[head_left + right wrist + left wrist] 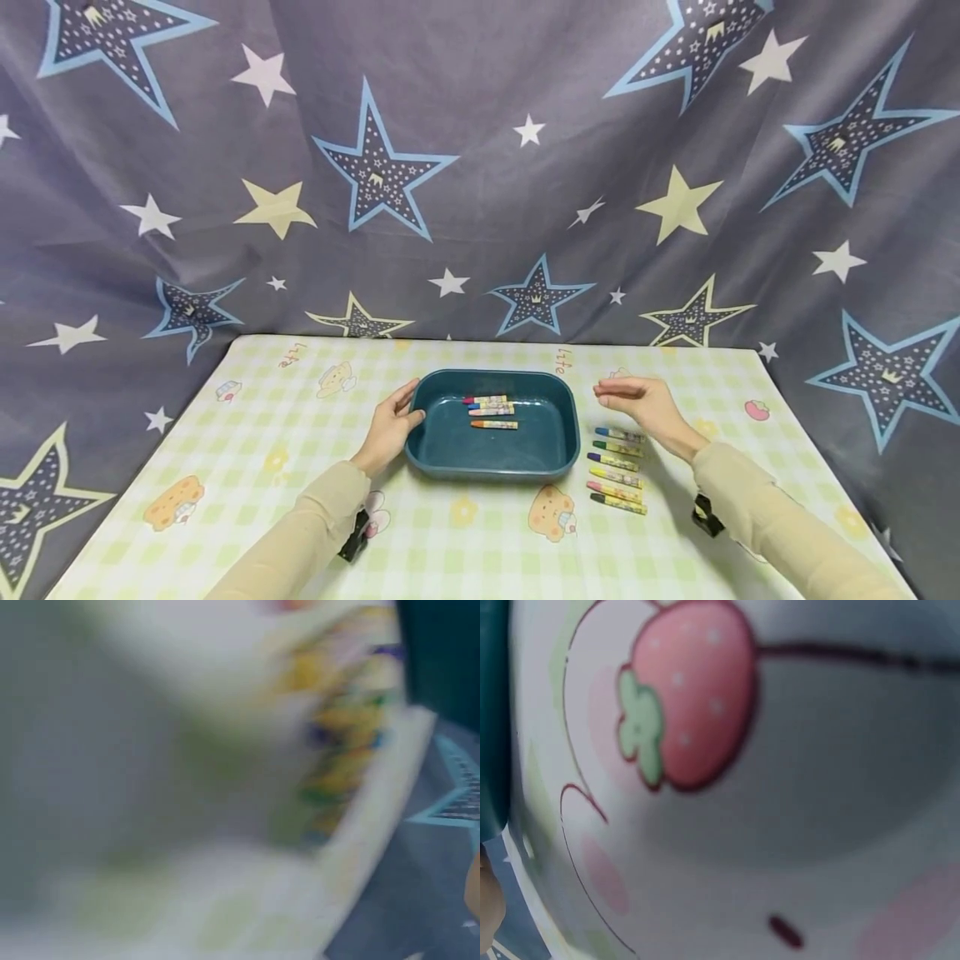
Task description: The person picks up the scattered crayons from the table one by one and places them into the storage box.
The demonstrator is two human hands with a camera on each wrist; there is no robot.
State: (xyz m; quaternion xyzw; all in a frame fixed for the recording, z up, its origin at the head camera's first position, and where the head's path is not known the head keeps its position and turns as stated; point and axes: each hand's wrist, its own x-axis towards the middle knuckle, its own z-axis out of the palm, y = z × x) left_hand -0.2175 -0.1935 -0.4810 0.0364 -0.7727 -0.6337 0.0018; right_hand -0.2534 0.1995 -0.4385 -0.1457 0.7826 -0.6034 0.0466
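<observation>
The head view shows a teal tray (487,473) on the desk (255,442), its left side gripped by the left hand (388,427), thumb over the rim and fingers against the outside wall. Four crayons lie in the tray: a red crayon (485,400), a blue and a pink one close to it, and an orange crayon (494,425) set a little apart, nearer the front. To the right of the tray, a column of six crayons (615,462) lies on the checked cloth, tips pointing left. The right hand (651,410) hovers just beyond the column's far end, fingers extended close together, with nothing visible in its grasp.

The left wrist view gives a large strawberry print (694,697) on the cloth, too small to make out in the head view, plus a strip of the tray at the left edge; the grip itself is out of sight there. The right wrist view is blurred: the column of crayons appears as smeared colours, below the tray's corner, and from this view alone I cannot tell the right hand's pose.
</observation>
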